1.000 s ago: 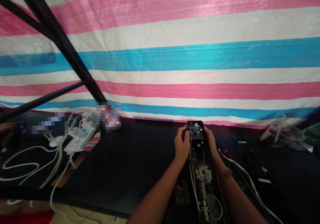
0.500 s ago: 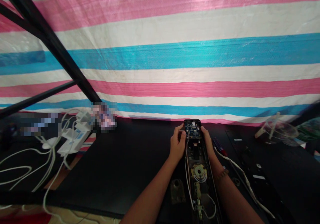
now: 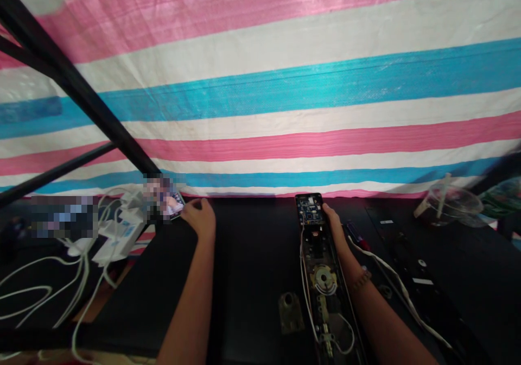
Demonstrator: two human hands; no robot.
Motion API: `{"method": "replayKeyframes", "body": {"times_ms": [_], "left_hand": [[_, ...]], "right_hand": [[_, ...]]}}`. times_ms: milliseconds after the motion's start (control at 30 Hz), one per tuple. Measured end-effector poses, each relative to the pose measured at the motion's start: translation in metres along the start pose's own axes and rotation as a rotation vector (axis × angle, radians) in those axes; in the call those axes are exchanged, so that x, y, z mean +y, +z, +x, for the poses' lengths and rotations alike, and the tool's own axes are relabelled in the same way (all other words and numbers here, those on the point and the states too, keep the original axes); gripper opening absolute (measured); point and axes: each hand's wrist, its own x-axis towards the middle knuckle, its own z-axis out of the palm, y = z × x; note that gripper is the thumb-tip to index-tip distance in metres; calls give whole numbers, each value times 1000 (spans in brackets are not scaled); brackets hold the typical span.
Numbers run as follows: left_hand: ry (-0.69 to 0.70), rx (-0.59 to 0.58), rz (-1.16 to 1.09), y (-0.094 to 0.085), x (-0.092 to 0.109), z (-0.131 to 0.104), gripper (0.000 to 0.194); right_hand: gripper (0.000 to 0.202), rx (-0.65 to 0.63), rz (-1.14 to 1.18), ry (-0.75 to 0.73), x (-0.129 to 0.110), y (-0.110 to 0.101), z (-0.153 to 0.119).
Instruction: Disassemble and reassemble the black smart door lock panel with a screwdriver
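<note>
A long black electronic door lock housing [image 3: 324,256] lies opened up on the table, with a blue circuit board [image 3: 311,213] at its far end and a round brass-coloured part midway. My right hand [image 3: 336,226] grips its far right side, thumb along the edge. Away to the left, my left hand [image 3: 200,218] has its fingers bent against the lower right edge of a lit phone [image 3: 173,205], which leans by the black frame post. Beside the housing's left edge sits a small dull plate with a round hole [image 3: 290,312].
Right of the housing are a screwdriver [image 3: 358,237], a pale cable [image 3: 391,275] and a long black panel [image 3: 421,294]. Clear plastic cups [image 3: 445,207] stand at the back right. White power strips [image 3: 118,240] with tangled cords lie left. A striped tarp [image 3: 285,93] hangs behind.
My left hand has let go of the housing's left side and moved left to the phone. My right hand stays on the housing. The view has tilted slightly.
</note>
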Motion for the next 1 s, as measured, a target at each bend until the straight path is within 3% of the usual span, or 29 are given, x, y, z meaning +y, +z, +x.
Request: {"method": "replayKeyframes", "body": {"times_ms": [133,300,400,567,667,833,1000], "left_hand": [[-74,110,79,-17,-14,47,19],[30,44,32,-12,1,55,10],[12,-116,-40,8,9,21,13],[-84,-565,-231,52,25,-89,41],[-41,-799,-327,61,44,-137,43],[55,-980,-375,50,60,-162,26],[77,-1069,-394,44,56,-166,31]], "right_hand": [[44,8,-19,-19,1,-1,1],[45,7,-72,-58,0,-1,-2],[44,-1,-55,-37,-1,0,-2],[41,12,-74,-19,-2,2,0],[41,3,-79,-39,-3,3,-3],[42,-33,-60,-29,-4,4,-6],[46,-11,-101,-6,-4,4,-5]]}}
